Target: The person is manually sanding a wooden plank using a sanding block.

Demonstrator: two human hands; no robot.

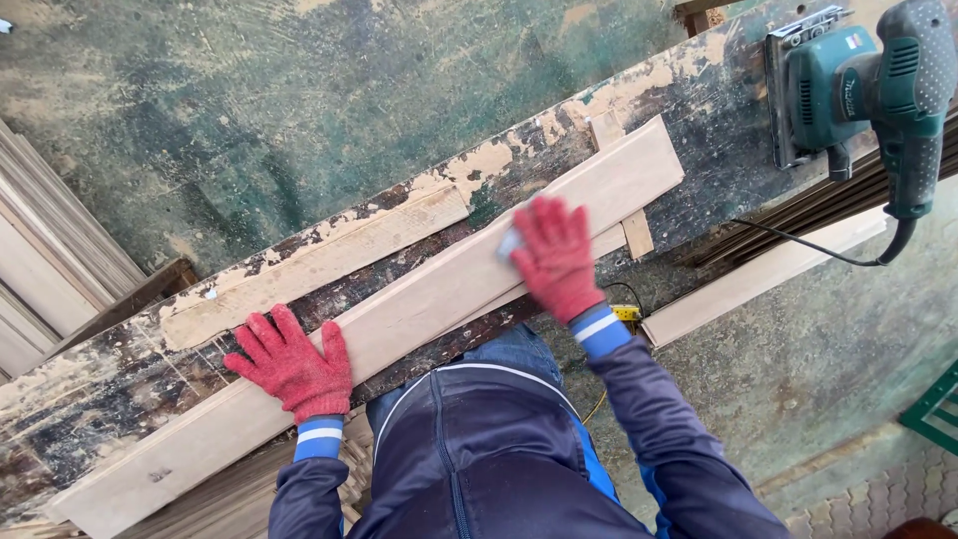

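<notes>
A long pale wooden plank point(419, 299) lies diagonally on a worn, paint-stained workbench point(90, 409). My left hand point(291, 363), in a red knit glove, rests flat with fingers spread on the plank's lower left part. My right hand point(555, 256), also in a red glove, presses a small pale piece, seemingly sandpaper point(510, 244), onto the plank's upper right part. A second pale board point(319, 262) lies just beyond the plank on the bench.
A green electric sander point(858, 85) with a black cord point(798, 245) sits on the bench's far right end. Another pale board point(758, 279) lies lower at right. Stacked boards point(40, 260) stand at left. A dusty green floor point(299, 100) surrounds the bench.
</notes>
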